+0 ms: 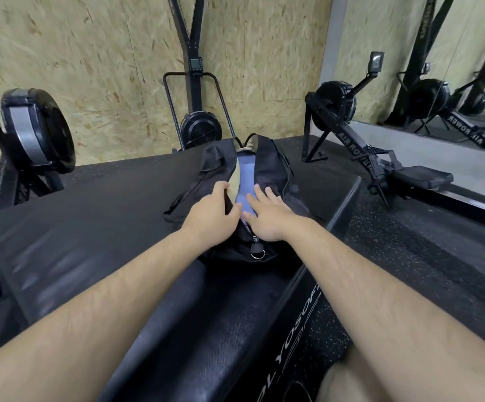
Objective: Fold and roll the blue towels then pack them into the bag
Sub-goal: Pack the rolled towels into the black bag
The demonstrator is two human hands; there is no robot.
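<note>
- Bag (273,172): black fabric, long, unzipped, on padded bench (90,221).
- Towel (245,177): smooth blue strip between grips.
- Left grip (210,208): clutching bag's rim.
- Right grip (267,213): released, flat on bag.

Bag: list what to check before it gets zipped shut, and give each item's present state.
1. The blue towel is inside the bag: ok, it lies in the opening between the two flaps.
2. Towel is rolled: cannot tell, only a blue strip shows.
3. All towels are packed: cannot tell, the flaps hide the rest of the inside.
4. The left hand holds the left flap's edge: ok, its fingers curl over it.
5. The right hand has a grip: not ok, its fingers lie straight across the right flap.
6. Bag is supported: ok, it lies on the black platform.
</note>
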